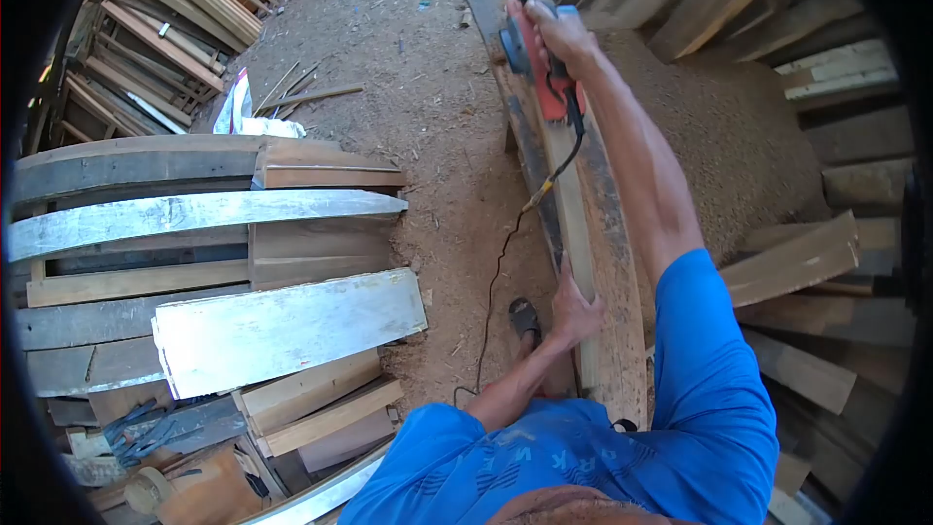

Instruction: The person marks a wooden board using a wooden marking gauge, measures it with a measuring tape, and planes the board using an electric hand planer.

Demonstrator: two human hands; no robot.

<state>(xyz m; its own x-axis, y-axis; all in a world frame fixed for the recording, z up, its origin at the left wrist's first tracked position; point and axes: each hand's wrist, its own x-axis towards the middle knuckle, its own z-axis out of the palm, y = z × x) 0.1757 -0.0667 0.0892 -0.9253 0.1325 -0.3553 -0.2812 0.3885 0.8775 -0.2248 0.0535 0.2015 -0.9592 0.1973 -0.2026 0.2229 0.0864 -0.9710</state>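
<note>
A red and blue power planer point(540, 58) rests on a long narrow wooden board point(571, 204) near its far end. My right hand point(564, 39) is wrapped round the planer's handle, arm stretched forward. Beside the board's near half, my left hand point(577, 309) grips its edges, thumb pointing forward along it. The board lies lengthwise on a worn wooden bench point(619, 331). From the planer's rear a black cord point(502, 251) with a yellowish taped section runs down to the ground. The planer's underside is hidden.
Stacked planks and a whitish board point(292, 331) lie to the left. More timber point(797, 360) stands along the right side. Thin wood strips point(309, 97) lie on the shavings-covered ground point(389, 68). A sandalled foot point(525, 319) is left of the bench.
</note>
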